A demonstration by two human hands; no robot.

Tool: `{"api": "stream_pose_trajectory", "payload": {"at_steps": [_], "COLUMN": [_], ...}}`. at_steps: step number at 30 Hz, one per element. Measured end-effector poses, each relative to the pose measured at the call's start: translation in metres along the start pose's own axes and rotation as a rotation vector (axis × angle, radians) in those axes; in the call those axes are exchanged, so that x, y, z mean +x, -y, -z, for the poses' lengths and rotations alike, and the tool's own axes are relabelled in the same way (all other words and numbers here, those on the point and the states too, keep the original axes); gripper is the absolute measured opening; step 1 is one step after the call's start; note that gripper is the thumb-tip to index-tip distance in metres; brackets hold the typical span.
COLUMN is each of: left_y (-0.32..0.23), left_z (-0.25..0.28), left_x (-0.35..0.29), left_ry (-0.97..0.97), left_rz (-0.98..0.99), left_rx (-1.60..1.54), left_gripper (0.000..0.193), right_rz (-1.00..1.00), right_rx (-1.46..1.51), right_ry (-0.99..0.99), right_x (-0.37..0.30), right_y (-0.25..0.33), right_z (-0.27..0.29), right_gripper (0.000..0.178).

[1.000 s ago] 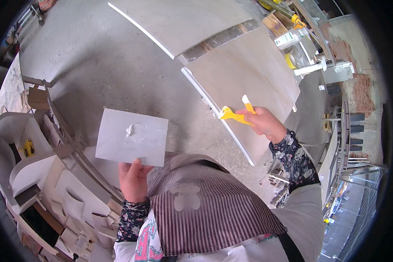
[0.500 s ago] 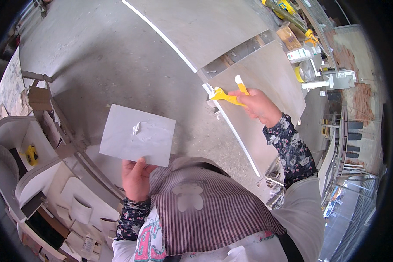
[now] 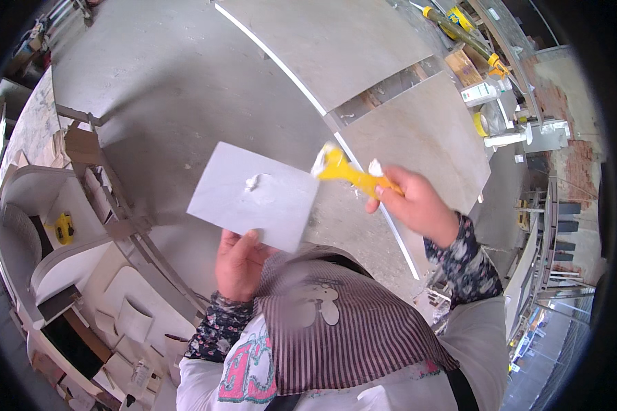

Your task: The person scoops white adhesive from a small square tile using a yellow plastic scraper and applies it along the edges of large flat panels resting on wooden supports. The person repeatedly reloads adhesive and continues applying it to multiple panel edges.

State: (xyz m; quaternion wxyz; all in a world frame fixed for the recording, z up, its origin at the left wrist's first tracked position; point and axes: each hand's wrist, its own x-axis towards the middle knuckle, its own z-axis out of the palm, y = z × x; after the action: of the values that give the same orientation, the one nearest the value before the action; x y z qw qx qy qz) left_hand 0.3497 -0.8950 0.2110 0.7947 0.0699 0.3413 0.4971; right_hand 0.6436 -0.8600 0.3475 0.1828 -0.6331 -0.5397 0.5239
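My left hand [image 3: 242, 267] grips the near edge of a flat, pale grey rectangular board [image 3: 216, 181], thumb on top. A small lump of white paste [image 3: 253, 181] sits near the middle of the board, with a smear around it. In my right hand [image 3: 418, 205] is a yellow putty knife [image 3: 349, 173], its wide end coated in white paste and held just right of the board's corner. A second white-smeared tip [image 3: 375, 167] shows beside my fingers; whether it belongs to another tool I cannot tell.
A large table panel [image 3: 418, 130] with a white edge strip [image 3: 363, 171] lies to the right. White bottles [image 3: 481, 92] and a tape roll [image 3: 480, 124] stand beyond it. Curved white panels [image 3: 68, 267] and a yellow tool [image 3: 63, 229] are at the left.
The putty knife has moved down from beside the table edge, toward the board. The board has shifted right and up in view and turned slightly; the whole view has shifted too.
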Motion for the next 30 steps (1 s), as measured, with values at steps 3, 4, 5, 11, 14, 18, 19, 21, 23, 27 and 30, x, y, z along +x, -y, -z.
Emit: {"api": "stream_pose_trajectory", "payload": {"at_steps": [3,4,5,11,14,18,19,21,23,27,30], "left_y": [0.004,0.005,0.005,0.003,0.0,-0.005,-0.008,-0.019,-0.03,-0.04,-0.04], "left_z": [-0.011,-0.015,-0.018,-0.039,-0.041,-0.038,-0.036,-0.034,-0.035,-0.036,-0.037], "left_x": [-0.003,-0.004,-0.004,0.0,0.005,0.01,0.014,0.025,0.041,0.056,0.062], "left_ry": [0.071,0.064,0.082,0.187,0.245,0.261,0.266,0.343,0.353,0.399,0.435], "left_rz": [0.029,0.047,0.053,0.068,0.09,0.107,0.111,0.116,0.14,0.198,0.288], "left_rx": [0.016,0.033,0.041,0.141,0.219,0.318,0.372,0.45,0.451,0.413,0.472], "left_gripper": [0.04,0.04,0.039,0.035,0.035,0.032,0.031,0.03,0.03,0.032,0.035], "right_rz": [0.274,0.315,0.351,0.195,0.168,0.158,0.163,0.172,0.012,-0.038,-0.065], "right_rx": [-0.204,-0.305,-0.394,-0.597,-0.576,-0.451,-0.43,-0.409,-0.099,0.692,1.115], "right_ry": [-0.159,-0.194,-0.232,-0.255,-0.252,-0.289,-0.329,-0.435,-0.573,-1.083,-1.436], "right_x": [-0.026,-0.032,-0.037,-0.065,-0.076,-0.089,-0.092,-0.104,-0.122,-0.154,-0.173], "right_y": [-0.012,-0.015,-0.018,-0.03,-0.038,-0.044,-0.048,-0.066,-0.095,-0.173,-0.218], "right_z": [-0.025,-0.032,-0.04,-0.086,-0.093,-0.108,-0.113,-0.127,-0.145,-0.204,-0.245], "right_gripper": [0.043,0.046,0.05,0.054,0.049,0.043,0.042,0.039,0.034,0.036,0.046]}}
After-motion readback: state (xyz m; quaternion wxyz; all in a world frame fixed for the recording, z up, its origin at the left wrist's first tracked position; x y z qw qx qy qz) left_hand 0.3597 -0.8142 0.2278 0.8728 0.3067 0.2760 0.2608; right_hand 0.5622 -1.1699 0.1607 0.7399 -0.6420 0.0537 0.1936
